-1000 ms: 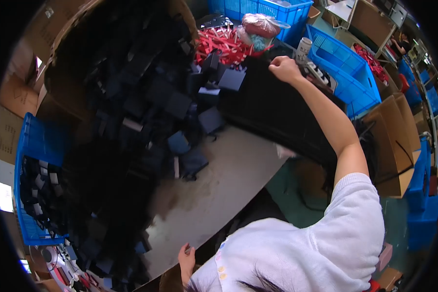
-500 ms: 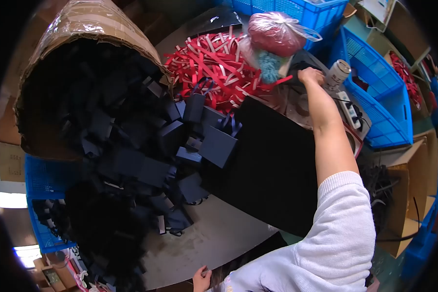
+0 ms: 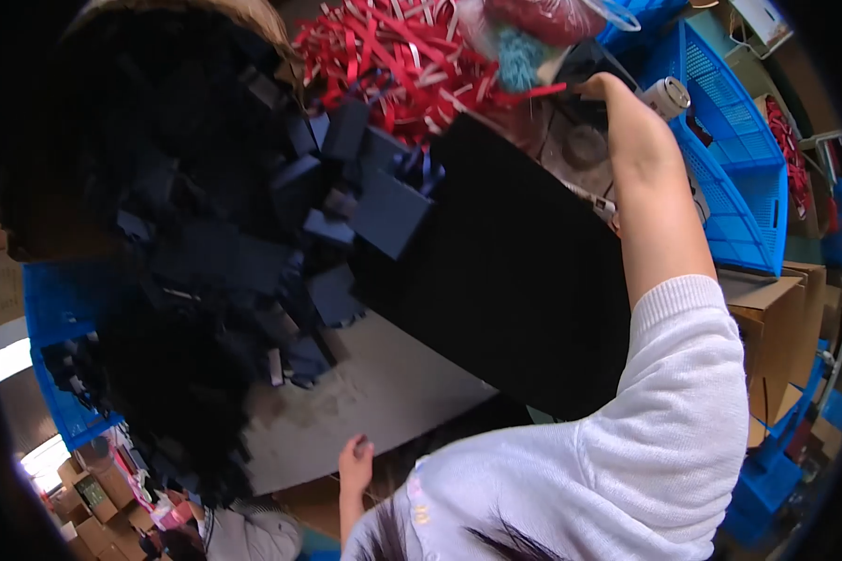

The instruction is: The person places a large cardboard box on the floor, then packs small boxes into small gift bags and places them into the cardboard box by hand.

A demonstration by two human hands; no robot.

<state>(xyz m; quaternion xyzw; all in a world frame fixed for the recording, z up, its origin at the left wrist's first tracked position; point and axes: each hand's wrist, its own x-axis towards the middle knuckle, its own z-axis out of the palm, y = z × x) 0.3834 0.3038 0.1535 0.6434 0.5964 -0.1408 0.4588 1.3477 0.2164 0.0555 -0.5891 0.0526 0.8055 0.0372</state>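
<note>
My right arm stretches out over the far right of the table. At its end my right hand (image 3: 593, 86) is bent down at a dark object (image 3: 589, 64) beside the red ribbons, its fingers hidden from view. My left hand (image 3: 355, 460) is by the table's near edge with its fingers curled together. A small dark spot shows at its fingertips, too small to name. Between the arms lies a black sheet (image 3: 515, 271). Dark blue small boxes (image 3: 393, 213), some with ribbon loops, are heaped left of it. Behind it is a pile of red and pale ribbons (image 3: 393, 61).
A large carton (image 3: 276, 28) on its side spills the dark boxes. A can (image 3: 666, 97) and blue crates (image 3: 734, 196) stand at the right. Teal yarn (image 3: 517, 61) and a plastic bag (image 3: 557, 17) lie at the back. Someone in grey clothing (image 3: 253, 535) is at lower left.
The view has shifted, so the table's contents sit higher and further left. My right hand has bent lower at the dark object. My left hand shows more fully, still curled.
</note>
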